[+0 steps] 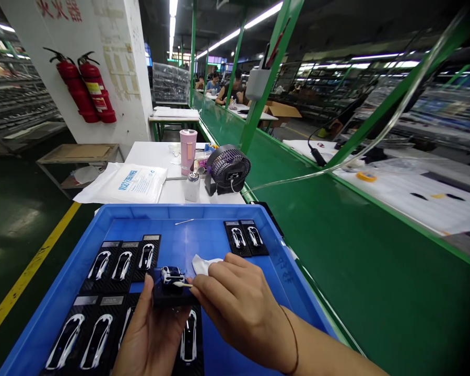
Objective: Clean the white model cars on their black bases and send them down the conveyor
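Note:
My left hand (pixel 151 334) grips the dark base of a small white-and-black model car (pixel 173 275), raised above the blue tray (pixel 180 211). In my right hand (pixel 238 308), pinched between thumb and fingers, is a cotton swab (pixel 183 284); its white tip is at the end of the model car. Part of a white cloth or tissue (pixel 203 265) shows behind my right fingers; whether they hold it I cannot tell. Several more model cars on black bases (pixel 122 265) lie at the tray's left, and two others (pixel 246 237) sit at its far right.
Another cotton swab (pixel 184 222) lies near the tray's far wall. Beyond stand a small fan (pixel 229 169), a pink tumbler (pixel 188 152), a metal-capped bottle (pixel 192 187) and a white plastic package (pixel 131 183). A green conveyor belt (pixel 321 230) runs along the right. People sit farther back.

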`<state>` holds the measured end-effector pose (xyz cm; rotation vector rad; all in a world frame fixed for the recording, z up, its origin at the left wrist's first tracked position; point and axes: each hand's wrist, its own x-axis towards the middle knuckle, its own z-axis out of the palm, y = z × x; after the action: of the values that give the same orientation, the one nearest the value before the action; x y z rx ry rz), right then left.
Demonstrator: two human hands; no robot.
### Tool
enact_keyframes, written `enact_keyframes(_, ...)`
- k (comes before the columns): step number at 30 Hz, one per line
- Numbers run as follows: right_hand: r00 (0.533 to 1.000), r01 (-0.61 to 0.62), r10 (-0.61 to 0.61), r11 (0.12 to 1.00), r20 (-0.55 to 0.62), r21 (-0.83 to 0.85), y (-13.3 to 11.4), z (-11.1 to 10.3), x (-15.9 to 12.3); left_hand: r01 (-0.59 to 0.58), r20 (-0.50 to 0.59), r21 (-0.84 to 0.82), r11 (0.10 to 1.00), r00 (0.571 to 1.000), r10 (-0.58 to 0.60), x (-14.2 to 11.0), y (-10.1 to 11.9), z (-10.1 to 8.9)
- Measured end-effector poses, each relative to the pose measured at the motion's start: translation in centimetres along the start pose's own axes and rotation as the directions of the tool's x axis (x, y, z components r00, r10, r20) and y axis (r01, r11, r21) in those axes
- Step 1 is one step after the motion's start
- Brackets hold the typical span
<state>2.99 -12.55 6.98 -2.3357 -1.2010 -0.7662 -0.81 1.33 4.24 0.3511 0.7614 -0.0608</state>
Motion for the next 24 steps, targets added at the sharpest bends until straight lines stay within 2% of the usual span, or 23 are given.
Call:
enact_keyframes(2, 1.0, -0.009, 0.009, 1.0, -0.009, -0.001, 0.1, 0.0, 0.0, -0.003, 0.015, 0.014, 1.0, 1.0, 0.003, 0.1, 0.1, -0.2)
enact_keyframes(7, 1.0, 0.008, -0.008, 1.0, -0.005, -0.008, 0.0, 0.2, 0.0, 0.001, 0.172, 0.026, 1.0, 0.985, -0.006, 0.2, 0.3, -1.1)
enact_keyframes(14, 0.999, 0.022, -0.022, 1.0, 0.025, 0.008, -0.1, -0.3, 0.0, 0.004, 0.136, 0.014, 1.0, 0.991, -0.006, 0.0, 0.3, -1.0)
enact_keyframes(24, 0.998, -0.012, 0.007, 0.995, 0.056, 0.096, 0.0, -0.8, -0.1, -0.042, 0.204, 0.03, 0.999, 0.978, 0.035, 0.7, 0.4, -2.2)
